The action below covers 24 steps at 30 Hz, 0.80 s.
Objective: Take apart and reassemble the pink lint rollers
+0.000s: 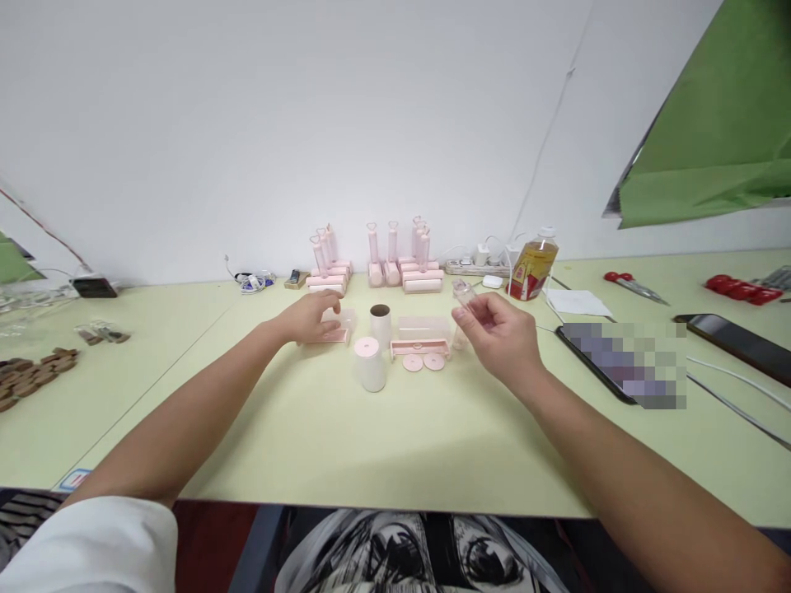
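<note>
My left hand reaches over a pink tray-like part with a clear cover, its fingers apart. My right hand is closed on a small clear plastic piece, held up above the table. Between my hands stand two white rolls: one with a pink disc on its top, the other with an open brown core. Right of them lies another pink tray part, a clear cover behind it and two pink discs in front.
Pink assemblies with upright handles line the wall. At the right are a drink bottle, a power strip, a phone, white paper and red-handled tools. Brown pieces lie far left.
</note>
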{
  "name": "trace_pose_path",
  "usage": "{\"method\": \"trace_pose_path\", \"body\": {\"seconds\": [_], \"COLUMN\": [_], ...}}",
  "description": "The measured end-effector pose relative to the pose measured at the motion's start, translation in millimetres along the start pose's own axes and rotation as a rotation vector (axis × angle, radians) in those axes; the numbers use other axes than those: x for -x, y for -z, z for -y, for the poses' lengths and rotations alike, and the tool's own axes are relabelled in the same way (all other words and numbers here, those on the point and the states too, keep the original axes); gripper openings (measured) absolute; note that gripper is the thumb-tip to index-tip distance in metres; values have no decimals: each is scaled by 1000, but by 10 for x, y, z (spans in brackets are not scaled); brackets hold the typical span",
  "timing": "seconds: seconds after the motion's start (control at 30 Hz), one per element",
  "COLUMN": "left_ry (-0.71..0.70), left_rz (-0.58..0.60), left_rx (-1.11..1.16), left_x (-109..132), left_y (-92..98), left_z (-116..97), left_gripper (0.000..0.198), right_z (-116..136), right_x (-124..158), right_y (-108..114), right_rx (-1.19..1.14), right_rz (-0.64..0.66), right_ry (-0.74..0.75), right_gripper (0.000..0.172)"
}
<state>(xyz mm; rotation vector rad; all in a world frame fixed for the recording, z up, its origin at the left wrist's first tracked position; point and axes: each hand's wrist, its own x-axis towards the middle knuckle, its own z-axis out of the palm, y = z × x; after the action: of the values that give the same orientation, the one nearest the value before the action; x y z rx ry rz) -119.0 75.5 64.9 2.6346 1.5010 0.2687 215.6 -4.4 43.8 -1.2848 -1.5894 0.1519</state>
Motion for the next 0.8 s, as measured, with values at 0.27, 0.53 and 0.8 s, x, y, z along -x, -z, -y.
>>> {"method": "trace_pose_path", "body": {"seconds": [0.27,0.53,0.8], "left_ry": [-78,-87,198], "left_rz": [183,251,0], "left_rx": [104,-167,-78], "left_x": [-474,-993,-1129], "left_y": [351,340,360], "left_z": [-545,-573,-82], "left_gripper": [74,42,52], "right_z": [-244,-420,-442], "right_x": [-207,-291,-289], "right_y": [55,4,-35], "right_rx": [98,148,126], "right_rz": [-42,-6,45], "right_ry": [-109,-88,-117], "right_gripper": [21,22,22]}}
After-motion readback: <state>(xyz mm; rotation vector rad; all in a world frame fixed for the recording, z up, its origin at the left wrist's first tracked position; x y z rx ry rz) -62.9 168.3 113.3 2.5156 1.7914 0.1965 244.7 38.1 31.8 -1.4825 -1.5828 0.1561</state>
